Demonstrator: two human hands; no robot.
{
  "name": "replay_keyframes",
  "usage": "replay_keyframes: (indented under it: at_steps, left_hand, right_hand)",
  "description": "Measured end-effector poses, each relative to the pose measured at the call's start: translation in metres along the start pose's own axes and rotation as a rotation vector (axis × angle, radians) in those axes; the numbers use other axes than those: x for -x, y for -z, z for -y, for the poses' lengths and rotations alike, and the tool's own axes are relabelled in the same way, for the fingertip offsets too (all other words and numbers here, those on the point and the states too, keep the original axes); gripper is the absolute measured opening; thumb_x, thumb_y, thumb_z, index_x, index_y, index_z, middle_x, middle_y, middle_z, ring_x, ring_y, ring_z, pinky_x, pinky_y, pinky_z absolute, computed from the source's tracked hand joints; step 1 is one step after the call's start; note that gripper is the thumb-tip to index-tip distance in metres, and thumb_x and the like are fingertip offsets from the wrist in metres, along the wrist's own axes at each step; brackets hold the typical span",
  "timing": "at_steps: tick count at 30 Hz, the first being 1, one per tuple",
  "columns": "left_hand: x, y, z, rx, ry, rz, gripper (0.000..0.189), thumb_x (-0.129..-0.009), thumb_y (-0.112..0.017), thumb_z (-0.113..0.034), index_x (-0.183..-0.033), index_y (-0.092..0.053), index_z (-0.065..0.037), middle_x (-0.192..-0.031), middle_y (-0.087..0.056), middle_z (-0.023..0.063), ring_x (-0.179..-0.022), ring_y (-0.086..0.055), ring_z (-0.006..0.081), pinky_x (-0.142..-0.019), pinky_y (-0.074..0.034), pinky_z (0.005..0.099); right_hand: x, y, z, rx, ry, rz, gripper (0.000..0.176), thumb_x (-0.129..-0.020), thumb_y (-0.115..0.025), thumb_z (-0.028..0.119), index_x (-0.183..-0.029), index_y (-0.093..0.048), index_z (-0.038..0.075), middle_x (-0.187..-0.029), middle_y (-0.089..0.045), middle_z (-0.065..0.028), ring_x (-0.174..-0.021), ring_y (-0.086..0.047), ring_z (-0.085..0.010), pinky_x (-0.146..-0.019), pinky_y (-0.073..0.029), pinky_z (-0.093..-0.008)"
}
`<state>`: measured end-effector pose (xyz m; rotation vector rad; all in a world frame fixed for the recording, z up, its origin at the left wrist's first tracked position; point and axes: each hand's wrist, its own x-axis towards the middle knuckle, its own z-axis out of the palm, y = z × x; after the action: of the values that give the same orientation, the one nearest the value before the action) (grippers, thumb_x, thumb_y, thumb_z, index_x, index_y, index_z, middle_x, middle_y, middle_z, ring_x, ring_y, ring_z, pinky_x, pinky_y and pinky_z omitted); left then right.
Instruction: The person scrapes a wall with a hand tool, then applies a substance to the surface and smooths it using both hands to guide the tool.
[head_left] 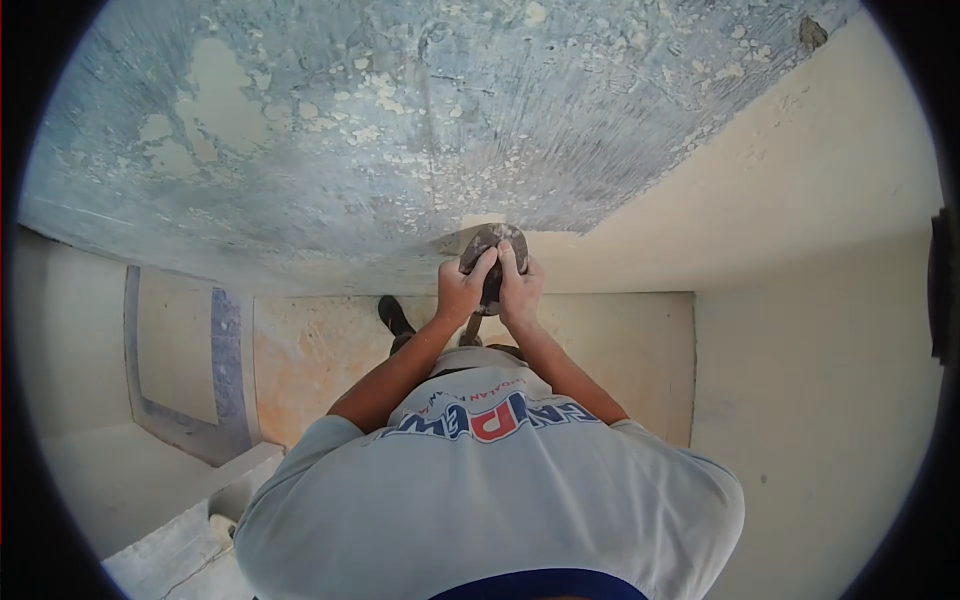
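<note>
Both of my hands grip a dark oval pad [480,241] marked with pale dust, close against the wall in front of me. My left hand [461,289] wraps around its left side, thumb along the top. On the other side my right hand [521,290] holds it the same way, its thumb beside the first. Fingers under the pad are hidden. The wall [330,170] has a streaked blue-grey surface with pale flaked patches. Just below the pad, a narrow brown piece [473,326] shows between my wrists.
A smooth cream wall surface [790,140] runs along the right. Beneath me lies a dusty, stained floor [310,350], with a dark shoe [396,315] near the wall. At lower left stands a pale ledge [180,545]. Farther left is a blue-bordered panel [176,345].
</note>
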<state>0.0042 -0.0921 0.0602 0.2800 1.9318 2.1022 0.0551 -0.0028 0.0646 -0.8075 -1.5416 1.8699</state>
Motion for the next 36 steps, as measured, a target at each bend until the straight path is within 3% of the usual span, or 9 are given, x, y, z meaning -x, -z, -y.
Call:
replay_keyframes:
  at_steps: [7, 10, 14, 15, 17, 22, 26, 30, 36]
  left_hand:
    - [-0.004, -0.002, -0.008, 0.022, -0.033, -0.001, 0.029, -0.092, -0.073, -0.024, -0.084, -0.071, 0.005, -0.073, -0.066, -0.0017, -0.069, -0.055, 0.0049, -0.061, -0.047, 0.0276]
    - [0.000, 0.003, 0.011, -0.013, 0.042, 0.029, 0.029, -0.092, -0.073, -0.024, -0.083, -0.072, 0.004, -0.073, -0.067, -0.0012, -0.069, -0.056, 0.0051, -0.061, -0.048, 0.0277]
    - [-0.005, 0.000, -0.008, 0.024, -0.009, 0.035, 0.028, -0.093, -0.072, -0.023, -0.086, -0.073, 0.004, -0.076, -0.069, 0.0008, -0.070, -0.059, 0.0054, -0.062, -0.049, 0.0276]
    - [-0.007, 0.002, -0.002, 0.008, -0.015, 0.041, 0.032, -0.092, -0.073, -0.026, -0.088, -0.073, 0.005, -0.074, -0.071, 0.0051, -0.070, -0.062, 0.0071, -0.062, -0.050, 0.0299]
    - [-0.004, 0.002, 0.013, 0.003, 0.001, 0.028, 0.031, -0.092, -0.073, -0.025, -0.089, -0.073, 0.005, -0.075, -0.071, 0.0051, -0.070, -0.062, 0.0073, -0.063, -0.051, 0.0298]
    - [-0.010, 0.001, -0.029, -0.023, -0.042, 0.046, 0.031, -0.091, -0.073, -0.025, -0.092, -0.073, 0.006, -0.078, -0.073, 0.0060, -0.072, -0.064, 0.0089, -0.065, -0.052, 0.0298]
    - [-0.003, 0.007, 0.008, -0.042, 0.034, 0.051, 0.027, -0.092, -0.072, -0.022, -0.094, -0.073, 0.005, -0.083, -0.074, 0.0056, -0.076, -0.064, 0.0087, -0.069, -0.052, 0.0294]
    - [-0.008, 0.001, -0.037, -0.011, -0.040, 0.045, 0.026, -0.093, -0.071, -0.019, -0.097, -0.072, 0.006, -0.086, -0.073, 0.0052, -0.077, -0.065, 0.0090, -0.071, -0.052, 0.0288]
    - [0.000, 0.000, -0.016, -0.018, -0.020, 0.018, 0.025, -0.093, -0.072, -0.019, -0.095, -0.073, 0.006, -0.085, -0.072, 0.0032, -0.078, -0.062, 0.0071, -0.069, -0.051, 0.0269]
  right_hand:
    - [-0.007, 0.000, -0.005, 0.067, 0.061, -0.006, 0.032, -0.095, -0.071, 0.027, -0.084, -0.070, -0.003, -0.072, -0.064, -0.0008, -0.068, -0.053, -0.0071, -0.061, -0.046, -0.0279]
    - [0.000, 0.000, -0.015, 0.089, 0.031, -0.038, 0.034, -0.095, -0.071, 0.028, -0.083, -0.069, -0.003, -0.071, -0.063, 0.0000, -0.067, -0.052, -0.0068, -0.060, -0.045, -0.0279]
    - [-0.005, -0.005, 0.006, 0.016, 0.028, -0.010, 0.034, -0.095, -0.070, 0.029, -0.083, -0.068, -0.003, -0.070, -0.062, 0.0003, -0.067, -0.051, -0.0067, -0.060, -0.045, -0.0277]
    - [-0.002, -0.005, 0.009, 0.026, 0.050, 0.002, 0.034, -0.095, -0.070, 0.029, -0.083, -0.068, -0.003, -0.070, -0.062, 0.0007, -0.066, -0.051, -0.0065, -0.060, -0.044, -0.0275]
    - [0.000, -0.004, 0.002, 0.047, 0.027, -0.006, 0.033, -0.096, -0.070, 0.028, -0.083, -0.068, -0.002, -0.070, -0.060, 0.0018, -0.066, -0.050, -0.0061, -0.059, -0.044, -0.0272]
    - [-0.003, -0.008, 0.028, 0.029, 0.059, 0.011, 0.032, -0.096, -0.070, 0.028, -0.086, -0.070, -0.003, -0.070, -0.062, 0.0012, -0.066, -0.052, -0.0061, -0.058, -0.044, -0.0275]
    - [0.008, -0.004, 0.010, 0.108, -0.017, -0.061, 0.031, -0.095, -0.070, 0.027, -0.085, -0.070, -0.003, -0.068, -0.061, 0.0018, -0.064, -0.051, -0.0058, -0.057, -0.044, -0.0281]
    - [0.001, -0.011, 0.029, 0.054, 0.058, -0.045, 0.032, -0.095, -0.071, 0.027, -0.084, -0.070, -0.003, -0.067, -0.060, 0.0018, -0.064, -0.050, -0.0060, -0.056, -0.044, -0.0282]
    - [0.006, -0.008, 0.013, 0.047, 0.010, -0.063, 0.032, -0.093, -0.071, 0.026, -0.082, -0.069, -0.003, -0.066, -0.061, 0.0003, -0.064, -0.050, -0.0055, -0.057, -0.044, -0.0270]
